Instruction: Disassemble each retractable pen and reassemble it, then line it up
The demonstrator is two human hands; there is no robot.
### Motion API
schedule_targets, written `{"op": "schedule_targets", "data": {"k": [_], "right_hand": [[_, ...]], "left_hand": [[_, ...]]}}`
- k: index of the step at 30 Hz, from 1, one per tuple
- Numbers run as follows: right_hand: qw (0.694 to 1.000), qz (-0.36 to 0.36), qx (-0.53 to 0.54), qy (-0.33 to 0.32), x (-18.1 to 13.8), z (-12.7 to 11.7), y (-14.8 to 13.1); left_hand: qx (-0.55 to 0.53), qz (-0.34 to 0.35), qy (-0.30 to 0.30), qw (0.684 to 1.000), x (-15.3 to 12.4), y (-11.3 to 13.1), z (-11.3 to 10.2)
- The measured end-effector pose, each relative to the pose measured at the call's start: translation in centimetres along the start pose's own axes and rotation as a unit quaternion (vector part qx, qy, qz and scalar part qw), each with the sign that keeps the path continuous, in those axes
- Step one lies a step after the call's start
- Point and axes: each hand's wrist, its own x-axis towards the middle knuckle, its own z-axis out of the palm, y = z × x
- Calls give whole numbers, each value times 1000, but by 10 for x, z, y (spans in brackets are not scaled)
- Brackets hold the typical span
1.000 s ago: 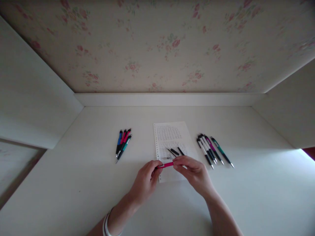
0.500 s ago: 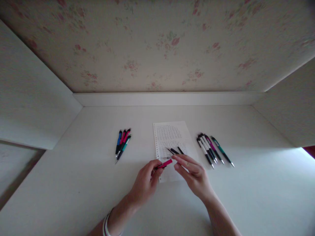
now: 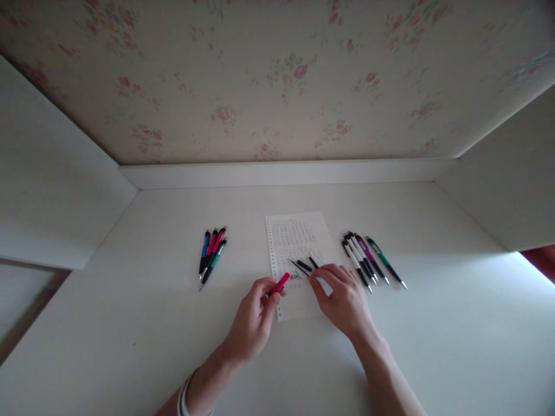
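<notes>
My left hand (image 3: 255,315) is closed around a pink pen barrel (image 3: 281,282), tilted with its upper end toward the right. Over the sheet of paper (image 3: 295,228), my right hand (image 3: 344,300) pinches the near end of a thin dark pen refill (image 3: 299,267) that lies slanted there. Beside the refill are a short black pen piece (image 3: 304,266) and another black piece (image 3: 314,263), partly behind my right fingers. A small shiny part (image 3: 295,277) rests on the paper between my hands; its kind is too small to tell.
On the left lies a group of blue, pink and green pens (image 3: 212,254). White, purple and green pens (image 3: 368,260) lie to the right of the paper. The white desk (image 3: 182,341) ends at a back ledge (image 3: 277,173) below a flowered wall, with white panels at both sides.
My right hand has lowered onto the paper, and its fingers have closed at the refill's end. My left hand has shifted slightly left, with the pink barrel tilted more steeply. The view has shifted a little.
</notes>
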Motion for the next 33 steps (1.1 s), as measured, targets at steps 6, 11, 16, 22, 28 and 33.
{"op": "schedule_targets", "data": {"k": [6, 11, 16, 22, 28, 33], "right_hand": [[995, -1, -92, -42, -3, 4, -1], [994, 11, -90, -65, -4, 7, -3], [995, 71, 72, -20, -3, 8, -9], [900, 208, 382, 7, -4, 11, -24], [795, 265, 546, -2, -8, 15, -28], [767, 249, 591, 18, -5, 11, -33]], "left_hand": [[-5, -8, -5, 1000, 0, -1, 0], [9, 1, -4, 1000, 0, -3, 0], [20, 12, -4, 1000, 1, -5, 0], [74, 35, 0, 997, 2, -6, 2], [106, 19, -11, 994, 2, -2, 2], [110, 23, -8, 994, 2, -1, 3]]}}
